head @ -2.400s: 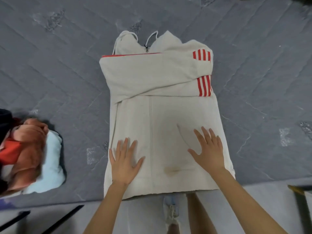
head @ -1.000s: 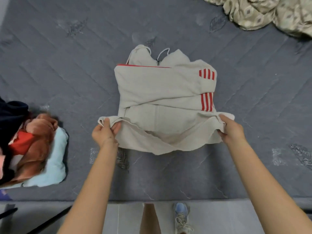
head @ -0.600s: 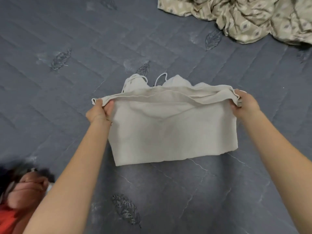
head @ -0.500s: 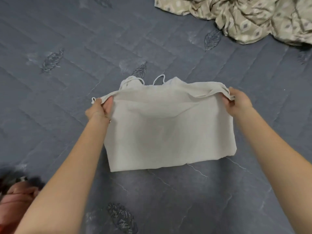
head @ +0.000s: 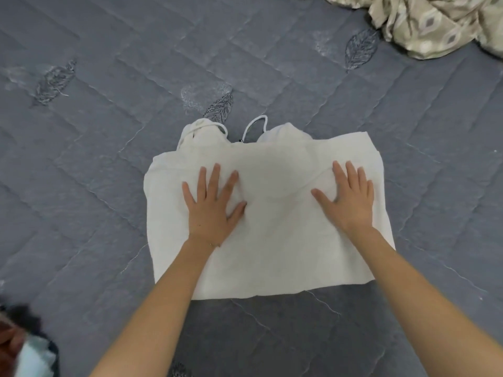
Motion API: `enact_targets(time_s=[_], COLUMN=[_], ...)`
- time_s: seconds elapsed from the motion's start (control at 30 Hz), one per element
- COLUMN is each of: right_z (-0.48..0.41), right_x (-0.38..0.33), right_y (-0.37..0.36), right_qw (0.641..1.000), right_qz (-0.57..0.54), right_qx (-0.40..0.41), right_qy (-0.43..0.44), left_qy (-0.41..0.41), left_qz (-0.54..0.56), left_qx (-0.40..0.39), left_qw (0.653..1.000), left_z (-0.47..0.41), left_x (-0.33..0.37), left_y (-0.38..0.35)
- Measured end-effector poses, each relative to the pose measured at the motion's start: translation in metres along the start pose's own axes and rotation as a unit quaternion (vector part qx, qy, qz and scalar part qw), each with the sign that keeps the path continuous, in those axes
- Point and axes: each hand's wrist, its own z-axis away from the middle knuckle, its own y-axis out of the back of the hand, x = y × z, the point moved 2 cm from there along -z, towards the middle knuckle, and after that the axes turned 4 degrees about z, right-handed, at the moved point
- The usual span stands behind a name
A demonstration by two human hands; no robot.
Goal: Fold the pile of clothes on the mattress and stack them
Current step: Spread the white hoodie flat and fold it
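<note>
Cream hoodie [head: 272, 254] is pressed flat by the left hand [head: 211, 210] and the right hand [head: 348, 200], both spread; soft and light, it should probably be taken by its side edges.

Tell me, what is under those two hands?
The left hand and right hand lie flat on a folded cream hoodie, itself on the grey mattress. Its hood pokes out beyond; layers folded underneath are covered.

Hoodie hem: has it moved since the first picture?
Yes. The hem was folded away from the person, toward the leaf print beside the hood.
</note>
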Motion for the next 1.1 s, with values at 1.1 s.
enact_targets(time_s=[1.1], right_z=[0.187], right_x=[0.058], right_y=[0.05], right_qw=[0.872], right_qz=[-0.403], right_qx=[-0.013], right_qy=[-0.279], left_qy=[0.421], left_qz=[0.489], left_qx=[0.066], left_qw=[0.761], left_z=[0.198], left_x=[-0.026], left_y=[0.088])
